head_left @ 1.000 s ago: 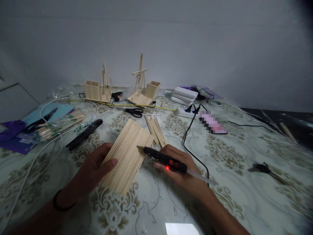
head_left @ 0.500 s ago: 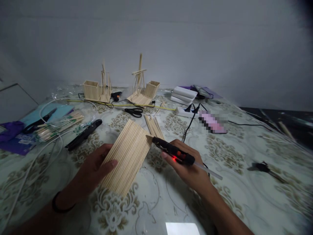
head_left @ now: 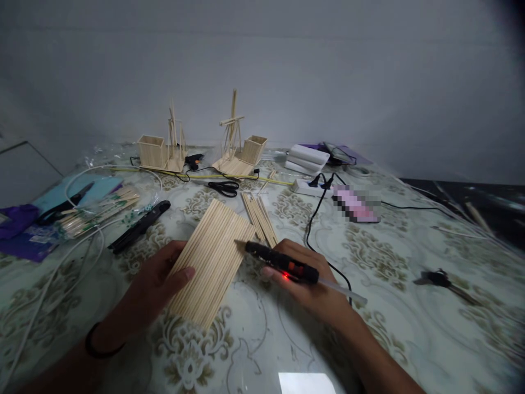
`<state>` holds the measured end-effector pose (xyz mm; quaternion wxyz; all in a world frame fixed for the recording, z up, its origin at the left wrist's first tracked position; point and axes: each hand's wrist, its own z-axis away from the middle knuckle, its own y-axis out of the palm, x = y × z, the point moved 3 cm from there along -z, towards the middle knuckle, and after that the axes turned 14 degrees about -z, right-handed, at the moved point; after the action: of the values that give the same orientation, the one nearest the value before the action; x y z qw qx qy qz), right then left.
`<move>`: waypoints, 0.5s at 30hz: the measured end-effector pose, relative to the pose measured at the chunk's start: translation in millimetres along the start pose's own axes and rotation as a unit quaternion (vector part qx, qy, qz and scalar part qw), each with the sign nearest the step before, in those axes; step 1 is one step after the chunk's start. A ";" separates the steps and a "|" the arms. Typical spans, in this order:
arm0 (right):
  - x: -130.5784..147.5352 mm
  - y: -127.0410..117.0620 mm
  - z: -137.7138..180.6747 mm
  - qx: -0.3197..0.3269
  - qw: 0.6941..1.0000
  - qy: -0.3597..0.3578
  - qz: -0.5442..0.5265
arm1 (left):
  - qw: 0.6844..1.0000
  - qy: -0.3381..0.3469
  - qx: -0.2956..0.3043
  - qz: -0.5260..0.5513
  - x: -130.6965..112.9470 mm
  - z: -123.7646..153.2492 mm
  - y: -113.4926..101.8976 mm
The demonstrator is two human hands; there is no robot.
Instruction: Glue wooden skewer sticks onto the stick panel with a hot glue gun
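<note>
A black band (head_left: 96,347) rings the left wrist at the near side of the table (head_left: 254,364), whose cover is patterned with scrolls. The left hand (head_left: 158,287) grips a panel (head_left: 211,265) of thin sticks by its left edge, thumb on the upper face and the other fingers mostly hidden beneath. The panel lies aslant in front of the person, between the hands. The right hand (head_left: 318,295) is closed around a black glue gun (head_left: 283,264), its red light on and a pale glue stick (head_left: 344,291) jutting from the back. The nozzle is over the panel near its right edge; whether it touches cannot be told. Off to the right lies a dark tool (head_left: 439,279), too blurred to name.

Just beyond the panel lie loose sticks (head_left: 259,219); to the left, a black cutter (head_left: 139,227) and a bag of sticks (head_left: 100,213). Farther off are a pink blurred object (head_left: 353,202), black scissors (head_left: 223,189) and a power strip (head_left: 311,189) with black plugs in it. Two stick models (head_left: 233,166), each with an open box, stand before the wall (head_left: 262,65).
</note>
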<state>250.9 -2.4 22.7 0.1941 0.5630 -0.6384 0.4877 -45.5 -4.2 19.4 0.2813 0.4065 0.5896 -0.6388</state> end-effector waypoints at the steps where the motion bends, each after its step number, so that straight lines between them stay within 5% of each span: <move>1: 0.7 1.6 0.0 0.017 1.000 -0.003 -0.007 | 1.000 -0.003 -0.007 -0.002 0.5 -0.1 -0.6; 8: 1.3 -7.0 -1.1 -0.047 0.998 0.032 0.026 | 1.000 -0.003 0.000 -0.002 -0.9 0.7 -0.8; 15: 3.5 -3.2 -1.1 -0.002 1.000 0.010 0.012 | 1.000 -0.003 0.003 -0.004 0.7 -0.3 -1.6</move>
<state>252.5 -3.0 27.3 0.1957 0.5496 -0.6441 0.4947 -47.1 -3.6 19.7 0.2797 0.4029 0.5885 -0.6427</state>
